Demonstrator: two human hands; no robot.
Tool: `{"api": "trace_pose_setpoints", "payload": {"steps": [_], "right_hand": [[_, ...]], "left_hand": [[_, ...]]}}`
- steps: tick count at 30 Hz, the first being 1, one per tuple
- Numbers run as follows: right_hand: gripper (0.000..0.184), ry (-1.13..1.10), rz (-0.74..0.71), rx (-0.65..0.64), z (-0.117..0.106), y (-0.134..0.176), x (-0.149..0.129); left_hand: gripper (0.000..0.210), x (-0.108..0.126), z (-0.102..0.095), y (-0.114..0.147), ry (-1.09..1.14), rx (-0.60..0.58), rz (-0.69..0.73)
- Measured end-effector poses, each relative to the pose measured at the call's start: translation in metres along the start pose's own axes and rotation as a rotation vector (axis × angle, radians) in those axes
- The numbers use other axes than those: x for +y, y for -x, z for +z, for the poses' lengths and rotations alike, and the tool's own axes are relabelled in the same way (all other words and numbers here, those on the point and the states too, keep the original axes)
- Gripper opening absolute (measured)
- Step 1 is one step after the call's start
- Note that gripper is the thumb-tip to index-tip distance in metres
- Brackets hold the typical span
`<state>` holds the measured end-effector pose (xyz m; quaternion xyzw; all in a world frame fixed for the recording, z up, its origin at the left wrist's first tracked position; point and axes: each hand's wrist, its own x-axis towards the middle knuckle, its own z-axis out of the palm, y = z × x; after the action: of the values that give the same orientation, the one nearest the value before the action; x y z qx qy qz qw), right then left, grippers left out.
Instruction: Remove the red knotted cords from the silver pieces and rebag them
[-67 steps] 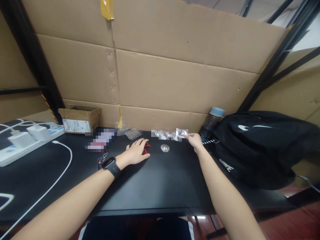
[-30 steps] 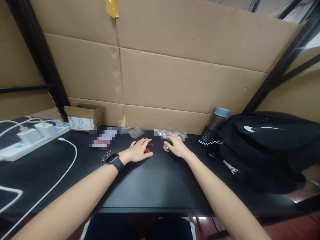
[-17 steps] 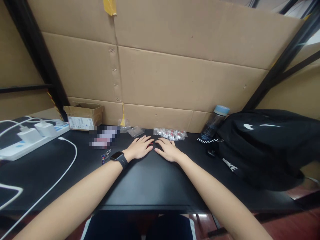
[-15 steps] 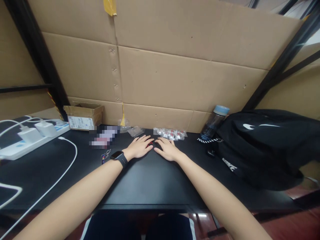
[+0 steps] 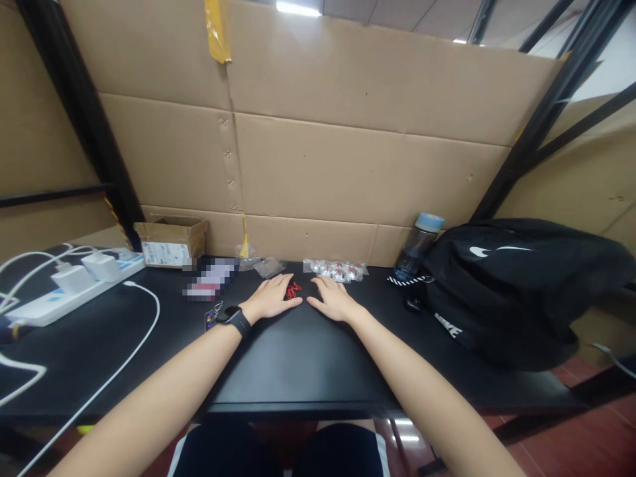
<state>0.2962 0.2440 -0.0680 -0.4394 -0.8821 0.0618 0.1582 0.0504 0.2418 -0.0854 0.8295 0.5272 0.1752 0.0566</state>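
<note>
The packets (image 5: 338, 268) look glossy plastic, the bag (image 5: 517, 291) matt cloth, the tabletop (image 5: 303, 364) smooth.

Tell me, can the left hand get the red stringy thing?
Probably yes. The red stringy thing lies on the table right next to the left hand, on its thumb side, and nothing seems to stand between them.

I can't see beneath my right hand (image 5: 335, 301). The item (image 5: 212, 278) beside the left carton (image 5: 171, 244) (pixelated on my feed) defies identification.
</note>
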Motion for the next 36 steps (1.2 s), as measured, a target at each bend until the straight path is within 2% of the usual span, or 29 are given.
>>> {"api": "trace_pose_setpoints", "payload": {"steps": [6,9,13,15,18,20,24,36], "right_hand": [[0.074,0.087,0.075,0.013,-0.013,0.021,-0.014],[0.079,0.167,0.215,0.012,-0.016,0.044,-0.028],[0.086,0.170,0.385,-0.097,-0.019,0.093,-0.042],[0.083,0.148,0.424,-0.124,-0.020,0.118,-0.047],[0.076,0.123,0.444,-0.118,-0.019,0.145,-0.056],[0.073,0.129,0.453,-0.082,-0.017,0.154,-0.061],[0.068,0.139,0.445,-0.011,-0.010,0.156,-0.066],[0.062,0.144,0.438,0.016,-0.010,0.156,-0.064]], "left_hand": [[0.095,0.001,-0.006,0.018,-0.021,-0.030,-0.097],[0.092,0.008,-0.013,0.034,-0.062,-0.028,-0.145],[0.081,0.022,-0.025,0.079,-0.107,-0.002,-0.225],[0.074,0.029,-0.029,0.107,-0.091,-0.042,-0.218],[0.065,0.039,-0.031,0.144,-0.064,-0.085,-0.213],[0.062,0.044,-0.030,0.159,-0.071,-0.050,-0.213],[0.057,0.051,-0.030,0.166,-0.087,0.047,-0.211],[0.050,0.050,-0.024,0.171,-0.068,0.113,-0.207]]}}
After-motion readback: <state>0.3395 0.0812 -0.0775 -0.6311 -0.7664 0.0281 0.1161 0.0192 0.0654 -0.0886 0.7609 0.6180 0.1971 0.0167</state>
